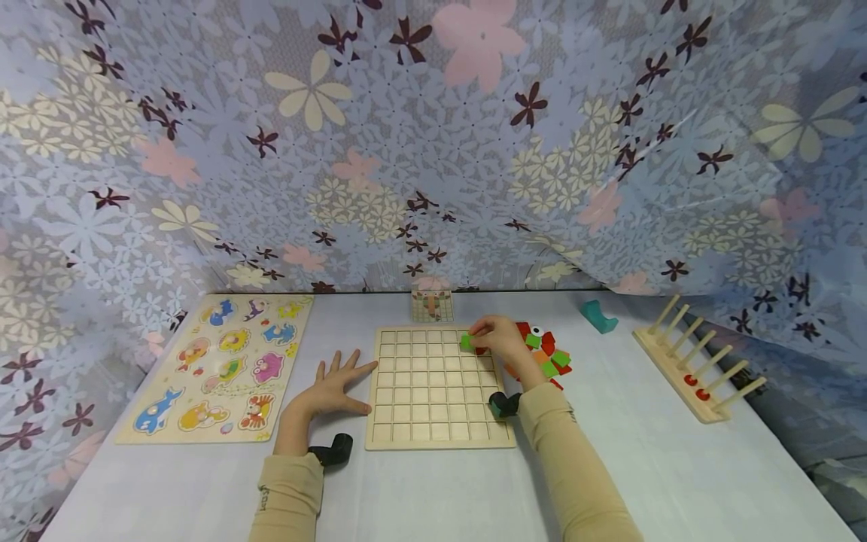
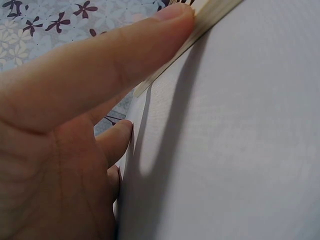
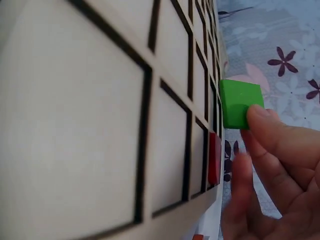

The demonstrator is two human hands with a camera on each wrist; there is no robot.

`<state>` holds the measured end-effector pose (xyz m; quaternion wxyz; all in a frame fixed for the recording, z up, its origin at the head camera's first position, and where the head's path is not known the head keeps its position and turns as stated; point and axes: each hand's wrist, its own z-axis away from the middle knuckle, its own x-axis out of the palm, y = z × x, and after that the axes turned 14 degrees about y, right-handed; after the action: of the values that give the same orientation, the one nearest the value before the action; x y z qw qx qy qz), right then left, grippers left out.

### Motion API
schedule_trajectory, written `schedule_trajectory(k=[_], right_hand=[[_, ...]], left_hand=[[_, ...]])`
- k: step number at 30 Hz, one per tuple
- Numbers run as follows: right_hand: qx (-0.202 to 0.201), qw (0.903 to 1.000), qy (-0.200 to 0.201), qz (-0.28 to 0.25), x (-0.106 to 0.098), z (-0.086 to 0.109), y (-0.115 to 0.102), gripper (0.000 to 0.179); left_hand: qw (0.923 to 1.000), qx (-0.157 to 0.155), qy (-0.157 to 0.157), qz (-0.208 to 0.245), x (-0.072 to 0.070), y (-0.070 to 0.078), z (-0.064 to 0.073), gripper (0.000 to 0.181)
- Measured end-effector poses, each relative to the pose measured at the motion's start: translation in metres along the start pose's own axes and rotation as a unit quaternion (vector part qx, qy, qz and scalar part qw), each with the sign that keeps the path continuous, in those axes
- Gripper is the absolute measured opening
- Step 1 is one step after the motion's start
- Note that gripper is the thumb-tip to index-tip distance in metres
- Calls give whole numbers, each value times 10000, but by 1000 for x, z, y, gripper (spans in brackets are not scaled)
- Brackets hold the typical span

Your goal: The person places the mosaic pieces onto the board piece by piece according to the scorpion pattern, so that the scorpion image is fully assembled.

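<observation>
A wooden grid board (image 1: 436, 446) with square cells lies on the table. My right hand (image 1: 501, 339) pinches a green square tile (image 3: 240, 102) between thumb and fingers over the board's far right part. A red tile (image 3: 214, 157) sits in a cell close by, below the green one in the right wrist view. With fingers spread, my left hand (image 1: 335, 388) rests beside the board; its thumb and index finger touch the left edge. Right of the board lies a loose pile of red, green and orange tiles (image 1: 561, 357), partly hidden by my right hand and sleeve.
A small pattern card (image 1: 442, 307) is behind the board. On the left lies a sea-animal puzzle board (image 1: 220, 361). To the right are a teal curved piece (image 1: 599, 316) and a wooden peg rack (image 1: 677, 369) with red beads. A flowered cloth (image 1: 420, 150) hangs behind.
</observation>
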<state>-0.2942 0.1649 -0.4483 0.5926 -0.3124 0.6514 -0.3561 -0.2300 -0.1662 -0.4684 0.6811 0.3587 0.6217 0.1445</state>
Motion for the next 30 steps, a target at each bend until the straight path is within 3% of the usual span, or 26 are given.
schedule_trajectory(k=[17,30], right_hand=[[4,9972,-73,748,1,0,-3,10],[235,9929,-74,1165,3,1,-7,13]], left_hand=[[10000,-23,-10,48,-1,-1,-2,87],[10000,2,-32,59,-2,0,0,87]])
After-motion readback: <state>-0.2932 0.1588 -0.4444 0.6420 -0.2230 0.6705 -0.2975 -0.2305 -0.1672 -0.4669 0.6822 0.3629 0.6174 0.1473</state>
